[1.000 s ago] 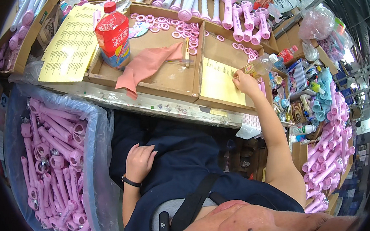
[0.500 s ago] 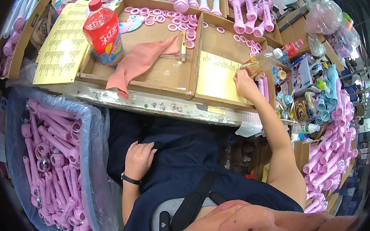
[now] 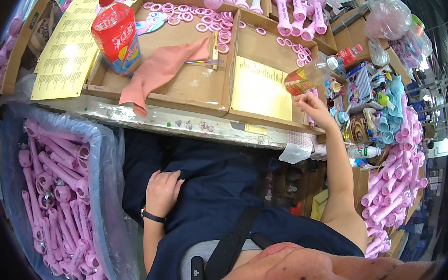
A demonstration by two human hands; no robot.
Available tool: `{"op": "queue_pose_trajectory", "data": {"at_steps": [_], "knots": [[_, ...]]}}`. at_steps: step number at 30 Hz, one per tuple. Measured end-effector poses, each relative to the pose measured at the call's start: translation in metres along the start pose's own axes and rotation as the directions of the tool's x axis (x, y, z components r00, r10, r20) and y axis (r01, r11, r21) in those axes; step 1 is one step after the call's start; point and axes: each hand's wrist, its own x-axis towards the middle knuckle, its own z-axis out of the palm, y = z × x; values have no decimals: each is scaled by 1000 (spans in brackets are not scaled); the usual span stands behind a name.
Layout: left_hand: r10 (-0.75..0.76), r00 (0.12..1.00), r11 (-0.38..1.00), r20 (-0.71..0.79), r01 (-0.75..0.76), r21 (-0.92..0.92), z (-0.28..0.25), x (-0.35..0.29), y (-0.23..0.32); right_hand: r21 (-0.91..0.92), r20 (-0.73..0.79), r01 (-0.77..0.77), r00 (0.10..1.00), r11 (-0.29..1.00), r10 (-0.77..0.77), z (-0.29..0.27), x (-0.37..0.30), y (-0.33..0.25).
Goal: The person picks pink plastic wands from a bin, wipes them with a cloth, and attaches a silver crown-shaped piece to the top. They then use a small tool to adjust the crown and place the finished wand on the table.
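"Where is the right hand?"

"The right hand [image 3: 315,112] is at the right end of the near edge of a cardboard tray [image 3: 265,46]. Its fingers are bent and close together, palm turned down. I cannot tell whether anything is between the fingertips."

"What lies nearest to it?"

"The clear bottle [image 3: 298,82], just beyond the fingertips, its white cap pointing up and to the right. The yellow sheet [image 3: 260,91] lies flat in the tray, just left of the fingers. I cannot tell whether the hand touches either one."

"And the left hand?"

"The left hand [image 3: 164,190] rests on the dark trousers [image 3: 211,176], well apart from both, its fingers loosely stretched and side by side."

"What is further out?"

"Beyond the sheet, pink rings [image 3: 300,53] lie along the tray's right side. To the left, a second tray [image 3: 198,86] holds a salmon cloth [image 3: 159,73], draped over the near edge, and more rings. A red bottle [image 3: 116,37] stands at its left end. By the person's left side, a bin lined with blue plastic [image 3: 111,176] is full of pink handles [image 3: 62,207]. Further right, another heap of pink handles is piled up."
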Motion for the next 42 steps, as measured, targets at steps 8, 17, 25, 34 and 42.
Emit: {"op": "queue_pose_trajectory", "data": {"at_steps": [8,17,25,34,42], "knots": [[21,999,1000,37,-21,4,1,3,0,-602,-133,181,938,778,-321,28,1,-13],[-9,999,1000,38,9,13,1,-4,1,-724,62,414,836,552,-545,33,24,0],[-14,998,1000,55,12,22,2,1,-1,-409,-118,198,957,891,-267,34,24,8],[-10,998,1000,63,8,27,5,0,-3,-708,-47,222,932,670,-359,25,2,-21],[-7,998,999,61,4,39,5,1,-3,-802,89,384,835,458,-543,31,20,-7]]}}
